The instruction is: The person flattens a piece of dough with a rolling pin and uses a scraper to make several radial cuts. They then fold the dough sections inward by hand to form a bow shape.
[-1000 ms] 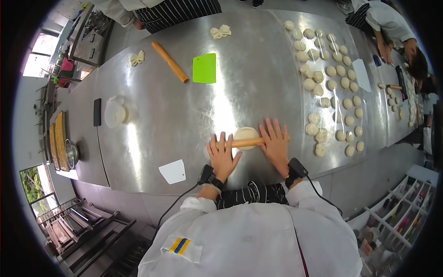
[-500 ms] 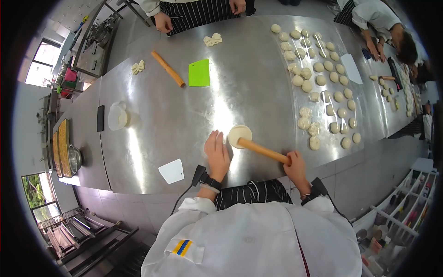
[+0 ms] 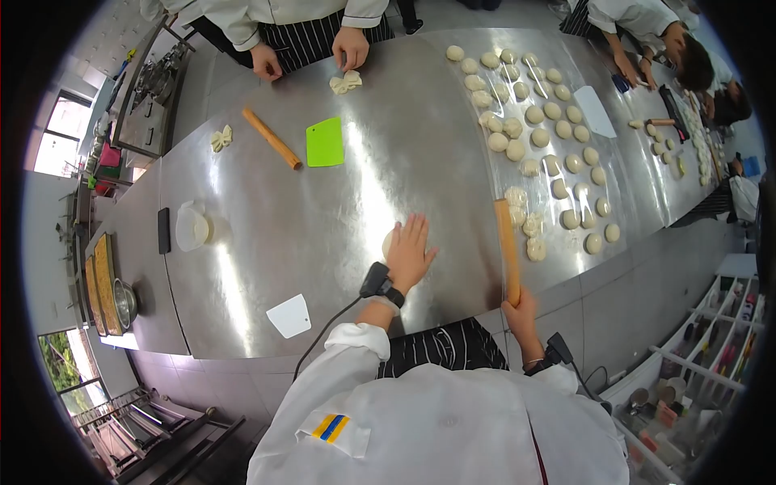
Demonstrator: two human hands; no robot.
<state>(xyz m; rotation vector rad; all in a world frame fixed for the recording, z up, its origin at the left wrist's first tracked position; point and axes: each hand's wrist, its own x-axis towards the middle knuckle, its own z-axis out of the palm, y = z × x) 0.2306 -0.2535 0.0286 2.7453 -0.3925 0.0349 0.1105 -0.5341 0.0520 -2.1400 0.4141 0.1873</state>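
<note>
My left hand point(image 3: 410, 250) lies spread, palm down, over a flat round of dough point(image 3: 388, 245) on the steel table point(image 3: 323, 234). Only the left edge of that dough shows; my hand hides the rest. At the table's front edge, my right hand point(image 3: 520, 311) is wrapped round the lower end of a wooden rolling pin point(image 3: 508, 250). The pin points away from me, its far end beside the dough balls point(image 3: 539, 137) under clear plastic at the right.
A green scraper point(image 3: 325, 142), another rolling pin point(image 3: 272, 138), a shaped dough piece point(image 3: 221, 139), a white scraper point(image 3: 289, 316) and a plastic jug point(image 3: 192, 226) lie to the left. Across the table, a person's hand point(image 3: 351, 48) is near a second dough piece point(image 3: 346, 82).
My left hand has moved right onto the dough. The rolling pin has left the dough and swung to point forward. The person opposite has reached toward a shaped dough piece.
</note>
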